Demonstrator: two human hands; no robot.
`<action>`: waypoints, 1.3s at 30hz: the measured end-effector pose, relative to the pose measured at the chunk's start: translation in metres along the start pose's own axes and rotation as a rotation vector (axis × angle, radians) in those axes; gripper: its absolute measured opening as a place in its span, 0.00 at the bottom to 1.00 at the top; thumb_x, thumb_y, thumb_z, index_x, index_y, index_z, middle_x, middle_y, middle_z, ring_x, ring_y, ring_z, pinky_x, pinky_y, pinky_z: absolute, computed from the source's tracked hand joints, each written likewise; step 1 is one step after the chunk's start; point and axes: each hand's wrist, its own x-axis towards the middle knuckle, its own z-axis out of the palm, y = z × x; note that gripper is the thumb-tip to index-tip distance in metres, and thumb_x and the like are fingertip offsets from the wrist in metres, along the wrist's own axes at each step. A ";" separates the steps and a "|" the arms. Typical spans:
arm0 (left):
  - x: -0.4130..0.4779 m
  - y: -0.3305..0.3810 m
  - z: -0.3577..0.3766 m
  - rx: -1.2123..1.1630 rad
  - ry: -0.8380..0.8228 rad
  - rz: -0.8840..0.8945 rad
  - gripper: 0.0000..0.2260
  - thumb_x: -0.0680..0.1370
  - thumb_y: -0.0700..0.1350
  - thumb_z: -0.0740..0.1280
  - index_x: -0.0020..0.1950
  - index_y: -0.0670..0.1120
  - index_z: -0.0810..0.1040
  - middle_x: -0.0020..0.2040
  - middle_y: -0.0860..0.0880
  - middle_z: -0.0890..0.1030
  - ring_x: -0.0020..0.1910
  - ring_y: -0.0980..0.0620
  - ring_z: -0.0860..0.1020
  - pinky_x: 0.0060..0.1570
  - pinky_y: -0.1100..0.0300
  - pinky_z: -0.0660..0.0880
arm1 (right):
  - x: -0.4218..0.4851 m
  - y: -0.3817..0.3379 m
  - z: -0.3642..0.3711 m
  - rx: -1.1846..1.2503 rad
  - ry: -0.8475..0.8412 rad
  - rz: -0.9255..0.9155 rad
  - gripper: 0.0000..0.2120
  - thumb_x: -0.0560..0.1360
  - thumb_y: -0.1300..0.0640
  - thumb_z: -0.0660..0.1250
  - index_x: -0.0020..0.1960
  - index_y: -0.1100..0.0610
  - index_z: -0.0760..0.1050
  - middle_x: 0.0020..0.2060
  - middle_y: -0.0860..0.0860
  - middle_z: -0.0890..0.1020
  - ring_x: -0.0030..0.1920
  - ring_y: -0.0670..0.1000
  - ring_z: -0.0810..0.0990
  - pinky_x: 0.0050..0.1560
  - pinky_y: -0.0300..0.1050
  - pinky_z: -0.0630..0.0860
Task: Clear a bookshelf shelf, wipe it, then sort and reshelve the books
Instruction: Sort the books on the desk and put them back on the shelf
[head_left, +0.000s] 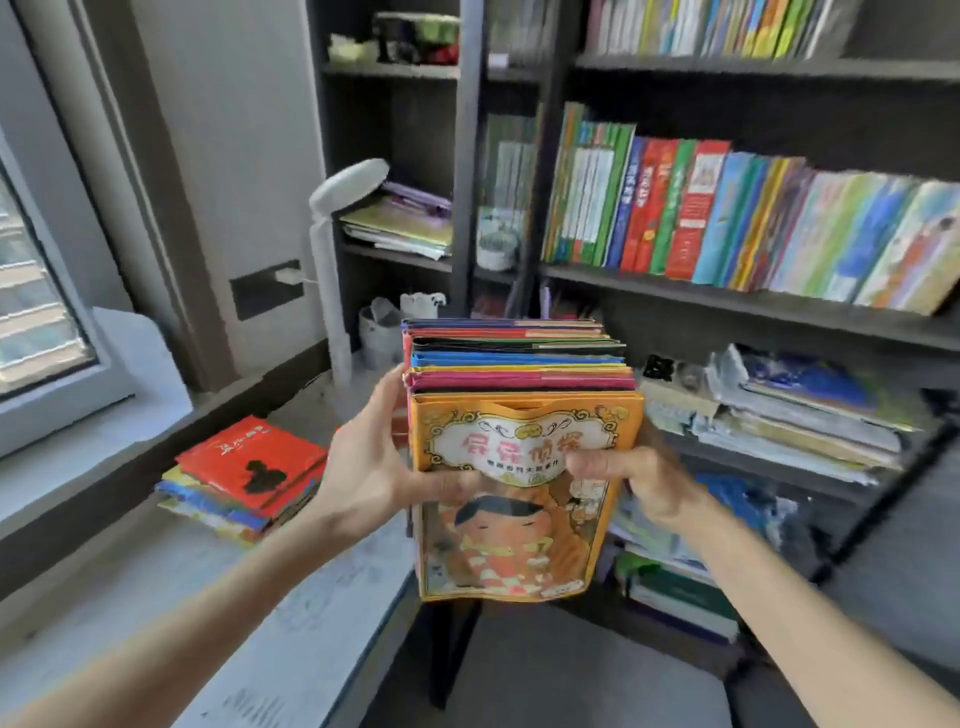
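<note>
Picture books (519, 364), a thick upright batch, are clamped between left hand (374, 467) and right hand (639, 478) above the desk's (130, 597) right edge; probably heavy, glossy covers slippery, so support underneath.

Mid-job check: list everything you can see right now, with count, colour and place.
Bundle of thin picture books: one, many books, orange cartoon cover facing the camera, held upright at centre.
Small pile of flat books: one, red book on top, on the pale desk at left.
Row of upright books: many, green, red, blue, on the dark middle shelf.
Messy paper and book heaps: several, whitish and blue, lower shelf at right.
White desk lamp: one, left of the bookcase.
Window: one, far left.
Left hand: grips the bundle's left side.
Right hand: grips its right side.
</note>
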 end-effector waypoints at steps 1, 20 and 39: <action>0.015 0.016 0.016 -0.009 -0.029 0.045 0.48 0.51 0.68 0.77 0.68 0.59 0.66 0.57 0.59 0.81 0.57 0.56 0.79 0.61 0.45 0.73 | -0.007 -0.013 -0.020 -0.027 0.056 -0.034 0.31 0.49 0.36 0.81 0.50 0.47 0.83 0.47 0.46 0.86 0.51 0.47 0.84 0.46 0.38 0.78; 0.266 0.291 0.287 -0.201 -0.226 0.537 0.39 0.53 0.63 0.78 0.62 0.56 0.72 0.52 0.58 0.82 0.53 0.57 0.80 0.59 0.51 0.75 | -0.039 -0.212 -0.368 0.022 0.526 -0.492 0.38 0.38 0.43 0.83 0.47 0.53 0.83 0.46 0.54 0.86 0.45 0.54 0.85 0.37 0.46 0.81; 0.582 0.372 0.331 -0.307 -0.118 0.642 0.27 0.62 0.53 0.79 0.57 0.49 0.75 0.47 0.53 0.84 0.42 0.54 0.84 0.50 0.52 0.80 | 0.211 -0.316 -0.567 -0.024 0.599 -0.594 0.07 0.78 0.57 0.61 0.48 0.56 0.78 0.37 0.53 0.86 0.35 0.52 0.85 0.38 0.48 0.78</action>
